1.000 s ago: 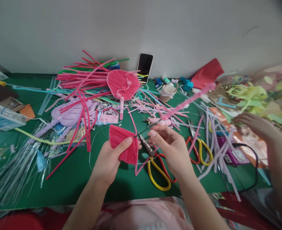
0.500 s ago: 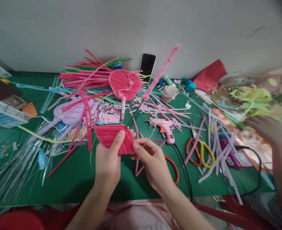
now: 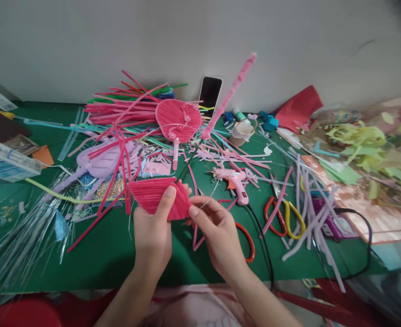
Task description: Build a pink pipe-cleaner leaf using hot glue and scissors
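Over the front of the green table, my left hand [image 3: 154, 231] grips a flat red-pink panel [image 3: 150, 194] of fuzzy pipe cleaners laid side by side, thumb on its face. My right hand [image 3: 217, 229] pinches the panel's right corner between thumb and fingertips. A thin pale strand runs up from those fingers. From the panel's upper edge a dark thin stick [image 3: 189, 165] slants up to the right, its far part wrapped in pink fuzzy pipe cleaner [image 3: 232, 93]. What lies behind the panel under my fingers is hidden.
A finished-looking pink fan [image 3: 180, 119], loose pink pipe cleaners [image 3: 118, 111] and a phone [image 3: 210, 93] are at the back. A pink glue gun [image 3: 232, 179], scissors [image 3: 275, 213] and lilac strips [image 3: 318, 218] lie right; a lilac fan shape [image 3: 101, 159] and silvery wires [image 3: 23, 236] lie left.
The panel has tilted slightly and shifted a little left in my hands, and the wrapped stick's tip has risen. Another person's arm at the right has gone out of view.
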### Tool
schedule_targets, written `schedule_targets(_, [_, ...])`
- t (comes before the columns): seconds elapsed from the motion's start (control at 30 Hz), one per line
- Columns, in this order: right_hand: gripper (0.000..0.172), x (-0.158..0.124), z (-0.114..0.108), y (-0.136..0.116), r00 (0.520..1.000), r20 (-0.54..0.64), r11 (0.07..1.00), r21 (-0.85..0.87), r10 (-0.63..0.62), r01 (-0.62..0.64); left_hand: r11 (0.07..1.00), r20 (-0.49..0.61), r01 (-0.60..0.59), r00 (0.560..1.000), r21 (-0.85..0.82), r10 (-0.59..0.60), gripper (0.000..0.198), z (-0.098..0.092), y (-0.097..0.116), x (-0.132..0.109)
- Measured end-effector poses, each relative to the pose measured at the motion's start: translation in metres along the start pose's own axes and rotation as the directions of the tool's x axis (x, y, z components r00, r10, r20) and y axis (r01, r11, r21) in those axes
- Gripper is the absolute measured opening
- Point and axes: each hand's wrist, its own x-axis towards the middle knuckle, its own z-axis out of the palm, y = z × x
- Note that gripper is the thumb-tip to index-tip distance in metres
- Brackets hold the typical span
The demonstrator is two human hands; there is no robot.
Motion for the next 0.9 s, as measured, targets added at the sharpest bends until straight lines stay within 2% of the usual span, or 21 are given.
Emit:
schedule_targets(0.07, [0.031, -0.002, -0.005, 0.001, 0.986, -0.094, 0.985, -0.120, -0.137, 0.126, 0.999, -0.019, -0.047, 0.999, 0.008, 0.047, 0.013, -0.002, 0.000, 0.001])
schedule_targets(0.1, [0.034, -0.002, -0.007, 0.001, 0.946, -0.170, 0.945, -0.225, -0.277, 0.237, 0.997, -0.025, -0.071, 0.997, 0.012, 0.072, 0.013, -0.002, -0.001, 0.002])
schedule_targets(0.13, [0.035, -0.003, -0.010, 0.001, 0.868, -0.220, 0.863, -0.365, -0.445, 0.350, 0.996, -0.031, -0.094, 0.995, 0.011, 0.094, 0.014, -0.003, -0.002, 0.003])
schedule_targets(0.17, [0.031, -0.002, -0.012, 0.001, 0.768, -0.211, 0.736, -0.515, -0.605, 0.439, 0.994, -0.034, -0.113, 0.993, 0.005, 0.113, 0.015, -0.004, -0.004, 0.003])
schedule_targets(0.2, [0.024, -0.002, -0.014, 0.000, 0.677, -0.143, 0.587, -0.645, -0.722, 0.490, 0.992, -0.034, -0.129, 0.991, -0.002, 0.128, 0.016, -0.004, -0.006, 0.004])
schedule_targets(0.23, [0.017, -0.001, -0.014, -0.001, 0.617, -0.045, 0.445, -0.734, -0.786, 0.513, 0.990, -0.030, -0.139, 0.990, -0.011, 0.138, 0.017, -0.005, -0.009, 0.004])
schedule_targets(0.27, [0.012, -0.001, -0.014, -0.002, 0.592, 0.051, 0.335, -0.784, -0.804, 0.523, 0.989, -0.026, -0.147, 0.989, -0.023, 0.147, 0.018, -0.005, -0.011, 0.004])
schedule_targets(0.3, [0.009, 0.000, -0.013, -0.004, 0.590, 0.118, 0.268, -0.808, -0.798, 0.524, 0.987, -0.023, -0.154, 0.988, -0.036, 0.153, 0.019, -0.005, -0.014, 0.004])
schedule_targets(0.37, [0.007, 0.002, -0.009, -0.006, 0.618, 0.164, 0.237, -0.824, -0.769, 0.514, 0.986, -0.022, -0.155, 0.988, -0.059, 0.154, 0.020, -0.005, -0.018, 0.004])
schedule_targets(0.5, [0.006, 0.003, -0.004, -0.009, 0.682, 0.146, 0.308, -0.810, -0.717, 0.498, 0.985, -0.025, -0.154, 0.988, -0.082, 0.153, 0.020, -0.008, -0.024, 0.004])
schedule_targets(0.67, [0.006, 0.002, -0.005, -0.017, 0.738, 0.108, 0.424, -0.760, -0.666, 0.493, 0.984, -0.011, -0.177, 0.984, -0.020, 0.177, 0.022, -0.011, -0.027, 0.004])
schedule_targets(0.8, [0.006, 0.000, -0.015, -0.029, 0.731, 0.065, 0.531, -0.644, -0.680, 0.551, 0.988, 0.004, -0.156, 0.988, -0.003, 0.156, 0.022, -0.010, -0.022, 0.005])
schedule_targets(0.9, [0.013, -0.004, -0.027, -0.037, 0.696, 0.017, 0.537, -0.623, -0.718, 0.568, 0.993, -0.002, -0.110, 0.994, -0.039, 0.110, 0.023, -0.009, -0.016, 0.007])
